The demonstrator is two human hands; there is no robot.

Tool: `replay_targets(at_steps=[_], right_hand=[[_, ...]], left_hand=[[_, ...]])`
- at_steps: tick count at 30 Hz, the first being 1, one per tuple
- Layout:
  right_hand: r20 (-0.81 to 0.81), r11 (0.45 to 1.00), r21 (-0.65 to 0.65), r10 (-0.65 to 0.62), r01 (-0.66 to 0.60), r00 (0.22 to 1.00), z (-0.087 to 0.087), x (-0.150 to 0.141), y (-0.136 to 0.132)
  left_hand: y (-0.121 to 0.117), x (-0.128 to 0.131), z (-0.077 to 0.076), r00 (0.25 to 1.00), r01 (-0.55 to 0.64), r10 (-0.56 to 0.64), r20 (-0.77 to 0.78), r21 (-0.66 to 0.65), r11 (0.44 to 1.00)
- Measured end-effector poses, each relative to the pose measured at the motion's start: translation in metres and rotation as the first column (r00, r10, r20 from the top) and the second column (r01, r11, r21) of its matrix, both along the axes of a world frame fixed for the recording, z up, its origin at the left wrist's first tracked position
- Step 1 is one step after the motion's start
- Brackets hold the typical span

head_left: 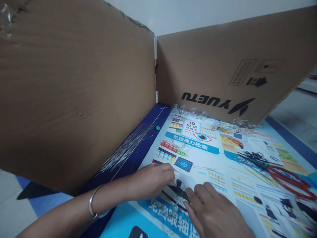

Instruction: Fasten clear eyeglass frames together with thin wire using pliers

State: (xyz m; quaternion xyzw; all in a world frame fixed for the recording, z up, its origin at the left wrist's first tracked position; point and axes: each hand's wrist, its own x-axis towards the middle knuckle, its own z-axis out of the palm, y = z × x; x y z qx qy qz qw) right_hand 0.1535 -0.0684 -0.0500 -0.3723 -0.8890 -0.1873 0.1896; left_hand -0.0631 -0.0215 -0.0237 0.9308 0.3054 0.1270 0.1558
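Note:
My left hand (152, 180), with a silver bangle on its wrist, rests on a printed poster (213, 165) and its fingers are curled in a pinch near a small clear piece I cannot make out. My right hand (213, 213) lies just to the right, fingers pressed together around a dark slim tool (178, 192) that points toward the left hand. The tool's tip sits between the two hands. Whether the left fingers hold anything is hidden.
A bundle of thin metal wires (126, 148) lies along the left cardboard wall (74, 82). A second cardboard wall (223, 66) stands behind. Red-handled pliers (289, 178) and small black rings (252, 155) lie at the right. Clear small parts (190, 110) line the back edge.

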Motion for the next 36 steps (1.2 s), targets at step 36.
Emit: replay_targets(at_steps=[36], right_hand=[[-0.042,0.996,0.010,-0.088,0.088,0.995,-0.013,0.001,-0.001]], left_hand=[[-0.009,-0.007,0.018,0.982,-0.022,0.055,-0.181,0.182,0.983]])
